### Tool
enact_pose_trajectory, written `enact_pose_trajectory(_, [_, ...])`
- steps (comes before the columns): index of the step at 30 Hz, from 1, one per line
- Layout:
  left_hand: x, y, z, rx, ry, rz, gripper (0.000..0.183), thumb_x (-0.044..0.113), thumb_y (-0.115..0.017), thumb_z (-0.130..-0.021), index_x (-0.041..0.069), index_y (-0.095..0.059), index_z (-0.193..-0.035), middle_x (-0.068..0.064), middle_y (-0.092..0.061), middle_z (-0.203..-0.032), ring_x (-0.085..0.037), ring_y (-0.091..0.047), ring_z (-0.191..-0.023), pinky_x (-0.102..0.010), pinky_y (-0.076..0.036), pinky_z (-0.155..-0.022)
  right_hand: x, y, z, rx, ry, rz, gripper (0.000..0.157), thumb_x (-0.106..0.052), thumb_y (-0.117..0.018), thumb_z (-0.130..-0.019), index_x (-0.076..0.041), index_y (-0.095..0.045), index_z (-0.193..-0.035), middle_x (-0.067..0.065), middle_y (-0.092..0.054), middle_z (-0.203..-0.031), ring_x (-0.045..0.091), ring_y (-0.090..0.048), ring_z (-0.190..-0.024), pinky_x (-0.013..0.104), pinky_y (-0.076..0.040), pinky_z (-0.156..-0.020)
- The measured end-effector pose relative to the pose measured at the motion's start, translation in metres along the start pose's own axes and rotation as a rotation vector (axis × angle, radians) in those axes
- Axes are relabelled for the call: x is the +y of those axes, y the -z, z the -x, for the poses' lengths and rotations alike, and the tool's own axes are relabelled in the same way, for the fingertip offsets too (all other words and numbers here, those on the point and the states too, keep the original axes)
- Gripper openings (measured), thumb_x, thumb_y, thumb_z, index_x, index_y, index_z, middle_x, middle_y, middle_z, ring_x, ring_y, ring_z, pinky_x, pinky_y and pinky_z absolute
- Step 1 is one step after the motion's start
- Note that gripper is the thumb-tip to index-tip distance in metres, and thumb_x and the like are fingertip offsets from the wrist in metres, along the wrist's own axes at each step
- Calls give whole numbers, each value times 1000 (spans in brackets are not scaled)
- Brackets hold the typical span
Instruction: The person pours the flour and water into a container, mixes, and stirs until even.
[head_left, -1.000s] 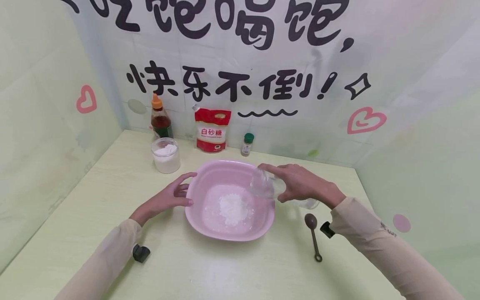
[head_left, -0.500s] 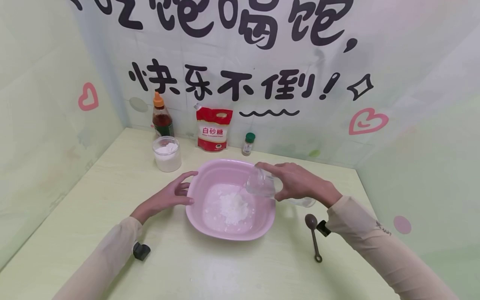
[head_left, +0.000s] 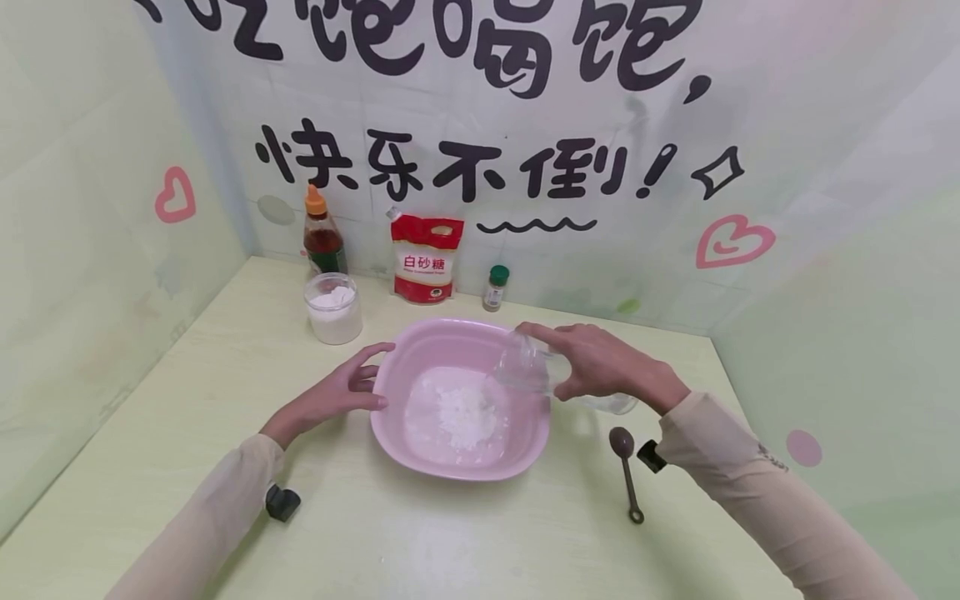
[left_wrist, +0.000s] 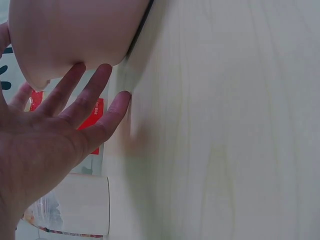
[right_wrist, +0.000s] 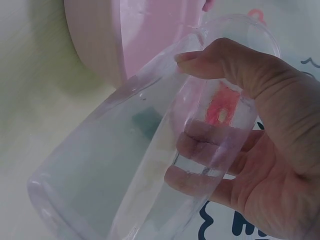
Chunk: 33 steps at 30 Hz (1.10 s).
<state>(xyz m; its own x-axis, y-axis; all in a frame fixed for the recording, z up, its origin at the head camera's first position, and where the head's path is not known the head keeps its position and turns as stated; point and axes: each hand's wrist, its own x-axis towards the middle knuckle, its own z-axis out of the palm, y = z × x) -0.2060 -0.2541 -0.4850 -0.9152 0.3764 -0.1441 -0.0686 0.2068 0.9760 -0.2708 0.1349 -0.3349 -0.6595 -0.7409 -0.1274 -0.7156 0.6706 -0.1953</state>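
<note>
In the head view, a pink basin (head_left: 386,442) stands mid-table with a heap of white powder (head_left: 467,414) and thin liquid around it. My left hand (head_left: 341,392) touches the basin's left side, its fingers spread and nearly straight. From the left wrist, those fingertips (left_wrist: 77,67) rest against the outer wall. My right hand (head_left: 600,362) grips a clear jug (right_wrist: 115,145), tilted with its mouth over the basin's right rim. Thumb and fingers wrap round the jug in the right wrist view, where clear liquid shows inside.
Behind the basin stand a jar of white powder (head_left: 334,321), a sauce bottle (head_left: 324,242), a red sugar pouch (head_left: 424,262) and a small green-capped shaker (head_left: 495,289). A brown spoon (head_left: 627,475) lies at the right. A printed wall sheet (head_left: 480,100) borders the table.
The wet, whitish area around the powder in the basin has spread. The right hand keeps the jug tilted with only slight shifts. The left hand stays at the basin's side.
</note>
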Motion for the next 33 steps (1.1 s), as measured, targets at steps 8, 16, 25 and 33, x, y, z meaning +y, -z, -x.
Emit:
enact_pose_trajectory(8, [0,1,0,-8,-11,-8,85,19,-72,-92,26,-19,-158,-24,-42,-154,-45,-48,-137,-57,-43,-109,3,0,5,0,-6,2,97,-15,-87,-67,-37,-40,-149,2,-70,-112,17,-59,-87,34,-52,-78])
enact_pose_trajectory(16, [0,0,0,-4,-7,-4,86,17,-72,-91,27,-19,-158,-23,-44,-154,-43,-49,-136,-56,-43,-110,3,-1,10,-5,-12,4,100,-15,-89,-68,-31,-39,-152,6,-71,-116,18,-63,-92,40,-56,-82])
enact_pose_trajectory(25, [-1,1,-1,-11,-13,2,87,20,-73,-91,26,-19,-158,-24,-43,-154,-44,-50,-136,-57,-42,-110,2,-1,11,-5,-5,-4,99,-13,-88,-67,-34,-40,-151,3,-70,-116,17,-60,-88,34,-53,-78])
enact_pose_trajectory(33, [0,1,-1,-12,-12,-1,86,21,-73,-91,26,-19,-158,-24,-43,-154,-44,-50,-136,-57,-42,-110,-1,-1,12,-11,3,-18,99,-12,-88,-67,-33,-40,-151,6,-70,-117,19,-57,-82,31,-49,-72])
